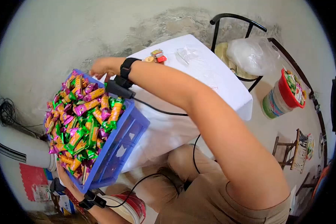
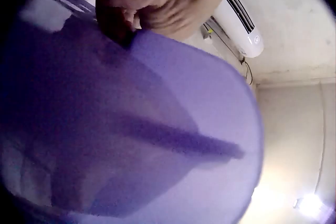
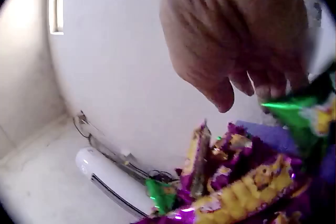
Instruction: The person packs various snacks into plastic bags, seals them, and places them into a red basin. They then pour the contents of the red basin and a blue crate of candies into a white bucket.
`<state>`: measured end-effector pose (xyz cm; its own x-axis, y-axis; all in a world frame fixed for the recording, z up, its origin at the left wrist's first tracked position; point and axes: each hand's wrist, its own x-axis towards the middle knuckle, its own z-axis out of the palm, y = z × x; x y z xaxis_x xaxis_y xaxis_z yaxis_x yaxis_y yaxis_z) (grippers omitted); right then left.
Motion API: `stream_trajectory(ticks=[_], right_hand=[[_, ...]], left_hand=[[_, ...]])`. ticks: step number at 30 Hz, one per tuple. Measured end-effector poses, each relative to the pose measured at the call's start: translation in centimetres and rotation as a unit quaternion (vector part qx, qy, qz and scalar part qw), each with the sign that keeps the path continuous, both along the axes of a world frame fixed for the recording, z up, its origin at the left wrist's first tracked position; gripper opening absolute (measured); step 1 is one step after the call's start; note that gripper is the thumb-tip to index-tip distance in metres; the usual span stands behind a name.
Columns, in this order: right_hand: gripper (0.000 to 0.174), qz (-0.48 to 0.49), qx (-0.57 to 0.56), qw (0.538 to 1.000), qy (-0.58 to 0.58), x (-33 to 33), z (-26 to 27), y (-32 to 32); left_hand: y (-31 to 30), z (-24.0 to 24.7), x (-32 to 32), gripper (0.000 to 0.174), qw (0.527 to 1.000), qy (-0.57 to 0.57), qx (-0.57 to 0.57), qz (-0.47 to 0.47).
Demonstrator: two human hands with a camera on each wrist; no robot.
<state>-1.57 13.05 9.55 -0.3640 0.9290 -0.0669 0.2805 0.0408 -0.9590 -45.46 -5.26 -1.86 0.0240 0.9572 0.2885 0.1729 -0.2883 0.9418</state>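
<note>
A blue plastic basket [image 1: 117, 147], heaped with wrapped snacks [image 1: 82, 115] in purple, green and yellow, tilts beside the white-covered table. My left hand [image 1: 65, 177] grips its lower-left side; in the left wrist view the hand [image 2: 152, 3] has its fingers curled at the edge of the basket [image 2: 189, 92]. Past the basket's far corner, my right hand [image 1: 106, 67] hangs with loosely bent fingers. The right wrist view has that hand [image 3: 236, 35] above the snacks [image 3: 241, 192] and near the blue rim [image 3: 268, 132], holding nothing visible; a green packet partly hides its fingertips.
On the white-covered table [image 1: 220, 93] lie small packets [image 1: 159, 56] and clear plastic [image 1: 188, 54]. A black chair [image 1: 237, 16] holds a clear bag [image 1: 252, 56]. A red-rimmed bucket [image 1: 278, 99] of packets stands at right; another bucket [image 1: 132, 207] is below. Cables run from both wrists.
</note>
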Motion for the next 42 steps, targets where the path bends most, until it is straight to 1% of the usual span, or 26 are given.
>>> stream_trajectory(ticks=[1, 2, 3, 4, 5, 6, 7, 8, 9, 11, 12, 13, 16, 18, 20, 21, 23, 27, 29, 31, 32, 35, 37, 39, 40, 42], right_hand=[[0.039, 0.005, 0.035, 0.999, -0.009, 1.5, 2.0, -2.0], [0.04, 0.011, 0.068, 0.997, -0.018, 4.0, 2.8, -4.2], [0.043, 0.022, 0.106, 0.994, -0.001, 6.3, 3.2, -4.9], [0.045, 0.033, 0.145, 0.989, 0.015, 8.6, 3.6, -5.6], [0.044, -0.021, 0.149, 0.989, -0.01, 10.8, 4.3, -6.6], [0.043, -0.073, 0.152, 0.985, -0.036, 14.1, 4.7, -7.9], [0.047, -0.09, 0.16, 0.979, -0.083, 17.0, 5.0, -9.9], [0.052, -0.105, 0.169, 0.972, -0.128, 19.9, 4.9, -11.9], [0.049, -0.134, 0.165, 0.96, -0.184, 22.2, 4.1, -13.6], [0.046, -0.12, 0.197, 0.901, -0.367, 27.3, 0.2, -14.2], [0.046, -0.108, 0.183, 0.894, -0.396, 28.3, -1.3, -15.9], [0.045, -0.087, 0.14, 0.886, -0.434, 28.8, -2.8, -16.6], [0.045, -0.033, 0.146, 0.909, -0.388, 28.9, -7.3, -18.4], [0.045, -0.018, 0.149, 0.928, -0.342, 27.0, -8.9, -17.9], [0.046, 0.012, 0.183, 0.926, -0.33, 23.6, -9.6, -16.3], [0.046, 0.02, 0.204, 0.922, -0.327, 21.7, -10.2, -15.1], [0.046, 0.016, 0.288, 0.911, -0.295, 17.8, -11.9, -11.9], [0.04, -0.094, 0.35, 0.875, -0.322, 10.4, -12.9, -8.9], [0.03, -0.122, 0.353, 0.875, -0.309, 8.2, -15.1, -7.3], [0.02, -0.108, 0.356, 0.85, -0.372, 7.4, -16.5, -6.8], [0.014, -0.14, 0.381, 0.851, -0.332, 7.0, -17.0, -6.3], [0.012, -0.14, 0.347, 0.87, -0.322, 7.5, -16.7, -6.2], [0.014, -0.141, 0.325, 0.886, -0.301, 8.7, -16.7, -6.5], [0.015, -0.089, 0.279, 0.917, -0.272, 10.7, -14.5, -9.0], [0.019, 0.027, 0.267, 0.917, -0.295, 12.8, -13.2, -11.5], [0.026, 0.027, 0.252, 0.928, -0.274, 15.3, -13.9, -11.3]], left_hand=[[-0.2, -0.3, -0.1, 0.038, 1.0, 0.004, 0.0, -0.004], [-0.5, -0.7, -0.4, 0.037, 0.986, 0.129, 0.056, 0.088], [-0.2, -0.7, -0.8, 0.036, 0.945, 0.25, 0.112, 0.177], [-0.8, 0.3, 0.2, 0.041, 0.987, 0.11, 0.026, 0.112], [-1.8, 1.8, 2.4, 0.041, 0.987, 0.113, 0.024, 0.11], [-3.2, 3.4, 5.7, 0.043, 0.995, -0.052, -0.029, 0.076], [-4.6, 4.6, 8.3, 0.045, 0.972, -0.217, -0.081, 0.043], [-5.8, 5.4, 9.9, 0.049, 0.974, -0.182, -0.061, 0.121], [-6.3, 5.0, 9.8, 0.049, 0.974, -0.181, -0.063, 0.123], [-7.4, 3.5, 9.3, 0.047, 0.958, -0.194, 0.001, 0.212], [-8.1, 3.8, 10.8, 0.042, 0.931, -0.214, 0.044, 0.293], [-9.2, 4.4, 13.2, 0.038, 0.913, -0.114, 0.116, 0.374], [-11.6, 6.4, 20.5, 0.033, 0.845, 0.027, 0.281, 0.454], [-12.5, 6.2, 25.1, 0.031, 0.844, 0.058, 0.332, 0.418], [-12.8, 5.7, 29.1, 0.031, 0.9, 0.076, 0.345, 0.254], [-12.6, 5.5, 30.8, 0.031, 0.914, 0.134, 0.33, 0.195], [-11.8, 4.9, 34.6, 0.031, 0.938, 0.15, 0.297, 0.1], [-10.2, 3.9, 38.9, 0.027, 0.947, 0.202, 0.249, -0.025], [-9.2, 3.0, 39.7, 0.027, 0.96, 0.176, 0.213, -0.036], [-8.3, 2.4, 39.7, 0.027, 0.972, 0.151, 0.174, -0.04], [-8.0, 2.1, 39.6, 0.027, 0.979, 0.133, 0.148, -0.043], [-6.6, 1.1, 39.4, 0.03, 0.99, 0.104, 0.068, -0.068], [-5.8, 0.5, 40.0, 0.038, 0.984, -0.068, -0.136, -0.095], [-4.3, -1.1, 41.1, 0.042, 0.968, -0.134, -0.186, -0.105], [-3.5, -2.0, 42.1, 0.046, 0.945, -0.2, -0.231, -0.116], [-2.6, -3.0, 43.0, 0.046, 0.941, -0.205, -0.245, -0.115]])
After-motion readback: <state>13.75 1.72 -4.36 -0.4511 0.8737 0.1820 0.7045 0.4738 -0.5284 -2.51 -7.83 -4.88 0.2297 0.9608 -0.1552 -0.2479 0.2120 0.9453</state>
